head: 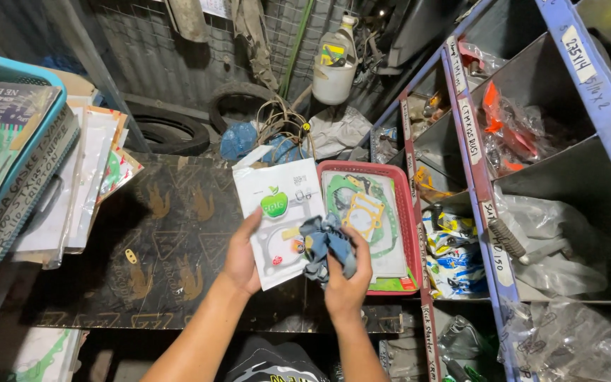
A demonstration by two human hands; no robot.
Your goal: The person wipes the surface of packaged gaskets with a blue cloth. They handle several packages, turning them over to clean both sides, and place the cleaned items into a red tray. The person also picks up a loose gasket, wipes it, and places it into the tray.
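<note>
Left hand point(240, 260) gripped a white gasket packet point(278, 216) by its edge; right hand point(346, 279) pressed a crumpled blue-grey rag point(325, 244) against it, beside a red basket point(410, 223).

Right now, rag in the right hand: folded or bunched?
Bunched. The blue-grey rag is crumpled in the right hand, against the clear packet held by the left hand.

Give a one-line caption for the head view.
Left hand holds a flat gasket packet; right hand presses a blue rag against it.
</note>
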